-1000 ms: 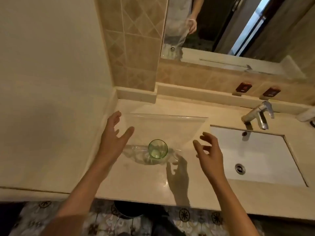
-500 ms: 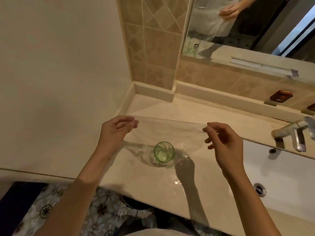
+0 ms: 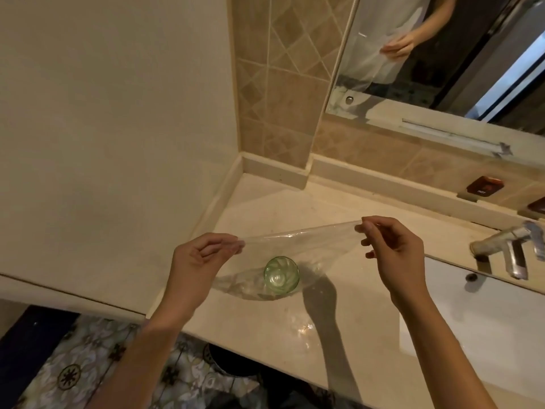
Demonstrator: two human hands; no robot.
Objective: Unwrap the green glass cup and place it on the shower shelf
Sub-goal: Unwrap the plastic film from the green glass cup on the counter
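Both corners of the clear plastic wrap [image 3: 298,243] are pinched by left hand [image 3: 200,258] and right hand [image 3: 392,249]; abrupt lifting could topple the small green glass cup [image 3: 281,274] resting on it.

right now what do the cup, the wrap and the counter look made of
Green cup: glass, seemingly; see-through, with moulded swirls. Wrap: thin clear plastic film, glossy and creased, stretched between both hands. Counter: polished cream stone or lookalike, showing bright glints.
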